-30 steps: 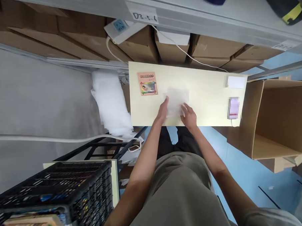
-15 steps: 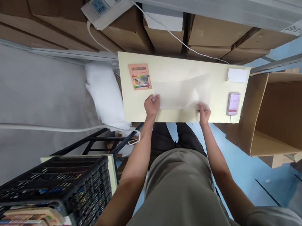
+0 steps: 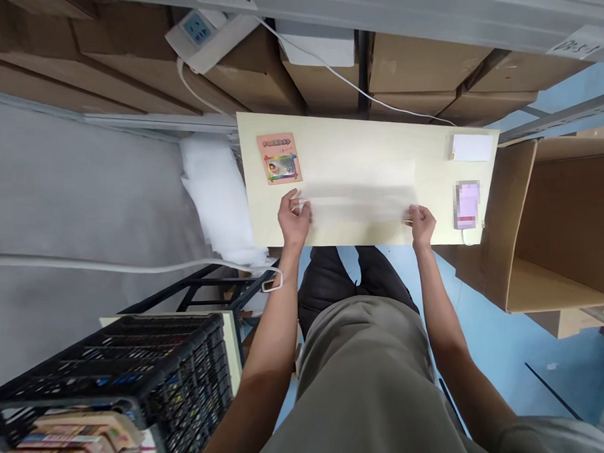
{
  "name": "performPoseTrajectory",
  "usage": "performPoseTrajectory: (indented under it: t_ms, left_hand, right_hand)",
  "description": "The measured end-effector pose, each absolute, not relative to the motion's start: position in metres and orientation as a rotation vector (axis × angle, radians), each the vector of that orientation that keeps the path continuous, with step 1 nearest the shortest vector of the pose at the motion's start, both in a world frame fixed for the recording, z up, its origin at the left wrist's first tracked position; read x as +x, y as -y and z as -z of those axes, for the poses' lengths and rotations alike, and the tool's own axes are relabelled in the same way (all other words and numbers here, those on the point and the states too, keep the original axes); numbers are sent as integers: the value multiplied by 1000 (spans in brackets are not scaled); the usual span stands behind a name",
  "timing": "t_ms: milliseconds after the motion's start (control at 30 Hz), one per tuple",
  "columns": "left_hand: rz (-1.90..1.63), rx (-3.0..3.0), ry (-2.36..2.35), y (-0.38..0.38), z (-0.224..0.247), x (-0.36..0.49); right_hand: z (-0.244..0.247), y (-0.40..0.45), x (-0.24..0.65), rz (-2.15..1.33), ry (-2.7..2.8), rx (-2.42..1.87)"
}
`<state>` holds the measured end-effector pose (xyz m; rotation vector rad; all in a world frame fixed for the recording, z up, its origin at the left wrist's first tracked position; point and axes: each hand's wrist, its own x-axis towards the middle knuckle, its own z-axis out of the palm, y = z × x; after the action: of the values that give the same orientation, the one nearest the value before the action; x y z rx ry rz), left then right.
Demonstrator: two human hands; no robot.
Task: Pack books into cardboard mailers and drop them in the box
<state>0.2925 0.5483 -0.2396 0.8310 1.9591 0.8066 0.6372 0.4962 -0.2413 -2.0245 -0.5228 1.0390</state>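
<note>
A thin, translucent white sheet (image 3: 361, 200) is stretched sideways over the pale tabletop (image 3: 348, 136), blurred by motion. My left hand (image 3: 294, 220) grips its left edge between thumb and fingers. On the other side my right hand (image 3: 423, 225) pinches the right edge. Whether the sheet touches the table I cannot tell. A pink booklet (image 3: 280, 159) with a framed picture on its cover lies just beyond my left hand, at the table's left end.
At the table's right end are a white box (image 3: 473, 147) and a pixelated phone (image 3: 467, 204). An open carton (image 3: 520, 243) stands further right. To the left hang white packing sheets (image 3: 215, 197); a black crate (image 3: 182, 365) of books sits lower left. Cartons (image 3: 420, 64) line the shelf behind.
Both hands have moved slightly outward, and the sheet between them is drawn wider and lower. The booklet stays in place; the camera view has shifted a little.
</note>
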Motion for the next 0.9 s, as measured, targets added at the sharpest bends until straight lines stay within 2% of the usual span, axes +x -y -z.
performPoseTrajectory:
  t_ms: [167,300,400,567,733,800,900]
  left_hand:
    - [-688,867,-2120,-554,255,285]
    - [-580,950,-2124,-554,258,279]
    - [-647,1202,-2083,-547,252,293]
    - [-595,1525,-1614,-536,251,339]
    - [-510,1552,-1443,-533,259,335]
    - [-537,1555,-1460,-537,257,315]
    - [-648,1433,-1731,-556,253,276]
  right_hand:
    - [247,-494,633,-1068,673,-2183]
    - [240,-493,628,-595,1066,-2365]
    - [234,-501,595,-312,1522,-2224]
    - [248,-522,511,-477,2065,-2075]
    - [265,-519,484,-596,1977,-2216]
    - [261,-522,475,-571,1928,-2237]
    - [247,-543,442,-589,1994,-2140]
